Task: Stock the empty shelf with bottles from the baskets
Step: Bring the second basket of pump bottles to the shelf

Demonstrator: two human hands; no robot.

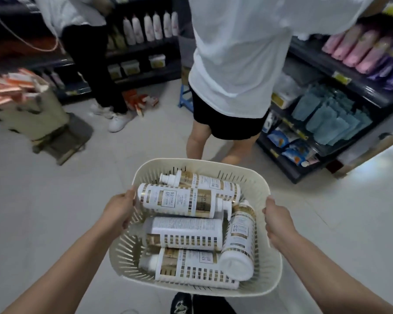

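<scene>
I carry a cream slotted plastic basket (254, 177) in front of me, above the floor. My left hand (119, 210) grips its left rim and my right hand (278, 219) grips its right rim. Inside lie several white bottles with gold checked labels (179, 201), stacked on their sides; one (239, 243) leans against the right wall. More white bottles (149, 27) stand on a dark shelf at the back.
A person in a white shirt and black shorts (236, 64) stands close ahead, facing away. Another person in dark trousers (89, 64) stands at the back left. A dark shelf rack with cloths and packets (331, 109) runs along the right. A cart with boxes (32, 103) is left.
</scene>
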